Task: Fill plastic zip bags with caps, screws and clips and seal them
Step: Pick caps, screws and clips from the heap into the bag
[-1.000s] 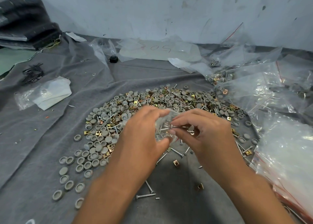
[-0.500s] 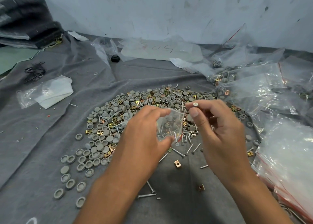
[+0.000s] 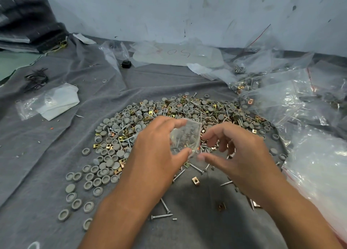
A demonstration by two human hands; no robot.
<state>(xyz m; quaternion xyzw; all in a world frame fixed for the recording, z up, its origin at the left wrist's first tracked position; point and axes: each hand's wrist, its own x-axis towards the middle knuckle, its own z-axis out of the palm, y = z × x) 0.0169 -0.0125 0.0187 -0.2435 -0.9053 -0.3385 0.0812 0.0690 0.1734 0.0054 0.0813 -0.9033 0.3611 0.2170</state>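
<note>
A wide pile of grey caps, silver screws and brass clips lies on the grey cloth. My left hand holds a small clear zip bag above the pile, thumb and forefinger pinching its edges; screws show inside it. Just right of the bag my right hand hovers with fingers spread and curved, holding nothing that I can see. Its fingertips are a short gap from the bag's right edge.
Empty clear zip bags and filled bags are heaped at the right. A thick stack of bags lies at the near right. A white packet and black clips are at the left, a wall behind.
My right hand lifted a screw to the bag's mouth, then dropped lower with fingers spread and nothing visible in them. The left hand kept the bag in about the same place.
</note>
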